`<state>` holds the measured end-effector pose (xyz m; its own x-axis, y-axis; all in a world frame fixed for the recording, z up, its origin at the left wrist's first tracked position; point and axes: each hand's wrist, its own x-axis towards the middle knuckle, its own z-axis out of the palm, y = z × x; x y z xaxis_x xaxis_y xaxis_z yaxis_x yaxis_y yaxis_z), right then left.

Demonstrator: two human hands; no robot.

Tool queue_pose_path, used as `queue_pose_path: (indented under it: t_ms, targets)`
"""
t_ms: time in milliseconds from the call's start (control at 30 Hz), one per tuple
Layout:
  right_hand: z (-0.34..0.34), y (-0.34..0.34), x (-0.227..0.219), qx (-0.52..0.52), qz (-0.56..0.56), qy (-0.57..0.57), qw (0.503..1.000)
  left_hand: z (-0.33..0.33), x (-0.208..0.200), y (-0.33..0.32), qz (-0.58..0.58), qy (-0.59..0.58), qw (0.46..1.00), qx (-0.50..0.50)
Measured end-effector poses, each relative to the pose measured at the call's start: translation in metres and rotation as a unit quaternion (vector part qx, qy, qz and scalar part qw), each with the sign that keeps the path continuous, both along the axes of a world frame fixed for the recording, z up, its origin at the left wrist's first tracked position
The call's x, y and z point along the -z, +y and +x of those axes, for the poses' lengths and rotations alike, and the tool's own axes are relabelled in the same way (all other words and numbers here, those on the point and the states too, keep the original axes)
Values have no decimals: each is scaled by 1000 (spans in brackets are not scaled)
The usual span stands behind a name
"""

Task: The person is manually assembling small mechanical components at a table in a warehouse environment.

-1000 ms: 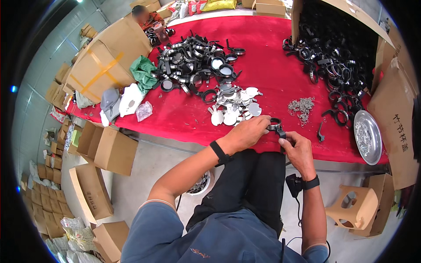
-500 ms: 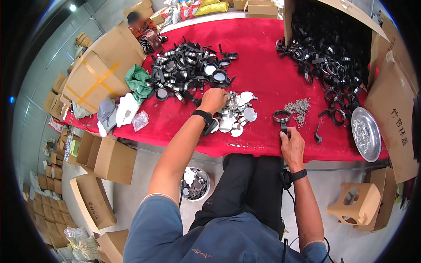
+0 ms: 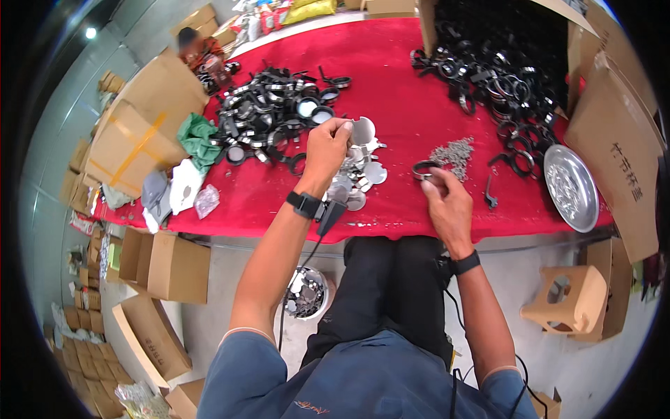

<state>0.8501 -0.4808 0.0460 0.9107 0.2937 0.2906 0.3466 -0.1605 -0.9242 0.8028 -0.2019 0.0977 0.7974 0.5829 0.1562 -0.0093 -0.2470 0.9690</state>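
Head view showed the left hand (image 3: pixel 328 143) pinching a thin round silver metal disc (image 3: pixel 362 130) by its edge above the red-clothed desk (image 3: pixel 391 91), light, stiff and probably slippery, while the right hand (image 3: pixel 447 202) held a black ring clamp (image 3: pixel 423 169).

The counter (image 3: pixel 391 77) has a matt red cloth cover, kinda felt-like. Left hand (image 3: pixel 326 146) pinches a shiny round metal disc (image 3: pixel 363 130) above a pile of glossy silvery discs (image 3: pixel 359 178). Right hand (image 3: pixel 447 202) has a black ring (image 3: pixel 423 170) with a metallic rim. Right of that ring, a polished steel plate (image 3: pixel 571 187). The boxes (image 3: pixel 132 140) are plain brown cardboard.
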Motion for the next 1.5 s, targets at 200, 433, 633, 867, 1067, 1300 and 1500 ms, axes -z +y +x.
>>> queue_pose_path:
  t_ms: [200, 433, 633, 867, 1067, 1300, 1500]
  targets:
    - [1, 18, -22, -102, 147, 123, 976, 10, 20, -67, -297, -47, 948, 101]
    - [0, 9, -5, 1, 9, -93, 996, 21, 52, -103, -340, -22, 936, 83]
    - [12, 2, -2, 71, -48, -220, 972, 31, 60, -112, -412, -1, 907, 93]
    - [42, 2, -2, 135, -83, -165, 973, 35, 97, -91, 91, 60, 994, 26]
    - [49, 8, 8, 149, -106, -108, 977, 33, 93, -103, -117, 60, 977, 168]
    - [38, 22, 16, 128, -158, -148, 968, 42, 119, -105, -137, -14, 977, 164]
    - [31, 24, 18, 122, -210, -200, 949, 42, 123, -109, -76, -16, 986, 147]
